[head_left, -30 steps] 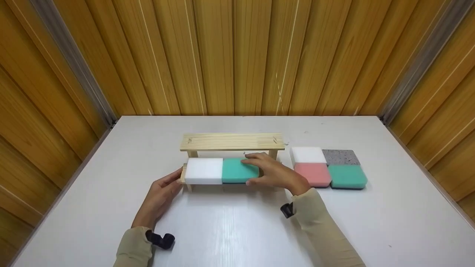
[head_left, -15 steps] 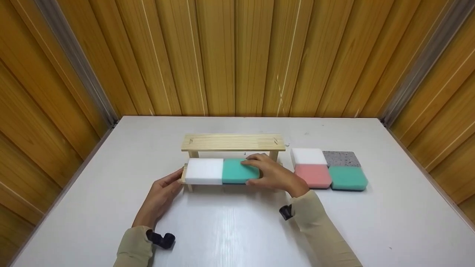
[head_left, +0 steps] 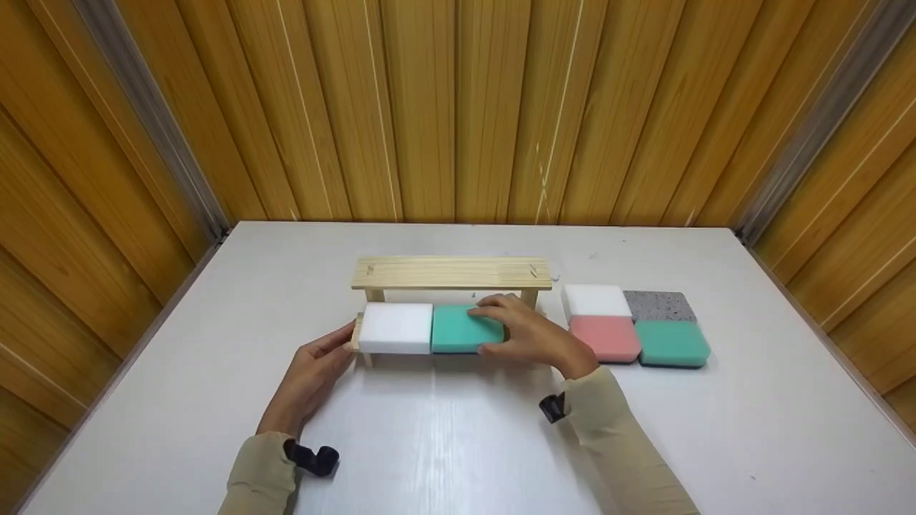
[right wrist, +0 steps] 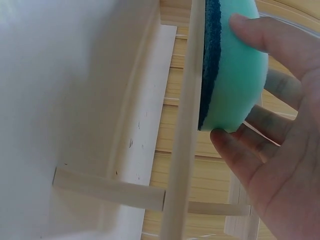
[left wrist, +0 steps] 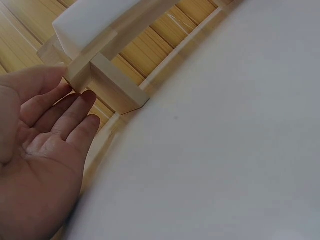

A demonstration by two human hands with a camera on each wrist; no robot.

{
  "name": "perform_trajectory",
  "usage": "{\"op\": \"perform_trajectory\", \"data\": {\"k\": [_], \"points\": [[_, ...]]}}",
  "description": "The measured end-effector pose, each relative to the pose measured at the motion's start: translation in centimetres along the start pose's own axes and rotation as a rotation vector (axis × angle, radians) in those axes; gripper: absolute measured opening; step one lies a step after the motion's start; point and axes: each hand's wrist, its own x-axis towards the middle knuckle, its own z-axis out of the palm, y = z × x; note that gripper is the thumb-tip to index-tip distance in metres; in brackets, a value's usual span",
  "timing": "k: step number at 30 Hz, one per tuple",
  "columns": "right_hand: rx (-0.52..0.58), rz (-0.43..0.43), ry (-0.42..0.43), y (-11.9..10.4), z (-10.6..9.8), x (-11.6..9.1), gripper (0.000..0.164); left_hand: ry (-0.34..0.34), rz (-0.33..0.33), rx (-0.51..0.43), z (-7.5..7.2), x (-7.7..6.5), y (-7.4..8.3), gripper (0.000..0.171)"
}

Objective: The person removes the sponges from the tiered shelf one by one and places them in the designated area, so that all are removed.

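A two-step wooden rack (head_left: 451,273) stands on the white table. On its lower step lie a white sponge block (head_left: 396,328) and, to its right, a green sponge (head_left: 465,330) with a dark scouring layer underneath. My left hand (head_left: 311,372) pinches the left end of the lower step between thumb and fingers; in the left wrist view the thumb is at the plank's end (left wrist: 80,75). My right hand (head_left: 533,336) grips the green sponge from its right side, and in the right wrist view the sponge (right wrist: 235,70) sits flat against the plank.
Right of the rack, a second white block (head_left: 596,300), a grey speckled block (head_left: 660,305), a pink sponge (head_left: 605,338) and another green sponge (head_left: 673,343) lie grouped on the table (head_left: 429,458). Wood-look panels (head_left: 422,107) enclose the back and sides.
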Motion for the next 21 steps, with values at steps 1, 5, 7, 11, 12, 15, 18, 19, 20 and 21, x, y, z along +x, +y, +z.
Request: {"op": "perform_trajectory", "data": {"k": [1,5,7,11,12,15,18,19,20,21], "points": [[0.002,-0.005,0.003,0.05,-0.01,0.00,0.057,-0.003,0.003,-0.008,0.00,0.00,0.02,0.059],[0.014,-0.009,0.010,0.20,-0.07,-0.08,0.056,-0.005,0.004,-0.012,0.07,0.00,0.13,0.058],[0.018,-0.010,0.011,0.21,-0.13,-0.13,0.056,-0.001,0.001,-0.005,0.08,0.00,0.17,0.058],[0.027,-0.014,0.007,0.15,-0.30,-0.28,0.054,0.002,-0.005,0.004,0.10,-0.01,0.24,0.059],[0.029,-0.014,0.005,0.15,-0.34,-0.33,0.054,0.002,-0.004,0.003,0.11,-0.02,0.25,0.059],[0.029,-0.017,-0.002,0.13,-0.45,-0.50,0.054,0.004,-0.002,0.012,0.14,-0.06,0.25,0.059],[0.026,-0.026,-0.004,0.18,-0.55,-0.68,0.054,-0.001,0.003,0.020,0.14,-0.07,0.22,0.059],[0.025,-0.030,-0.004,0.20,-0.60,-0.76,0.054,0.002,0.003,0.019,0.14,-0.07,0.20,0.059],[0.024,-0.034,-0.004,0.24,-0.65,-0.86,0.054,0.000,0.005,0.017,0.12,-0.05,0.19,0.059],[0.027,-0.035,-0.004,0.27,-0.71,-0.93,0.054,0.000,0.005,0.012,0.11,-0.04,0.17,0.059]]}}
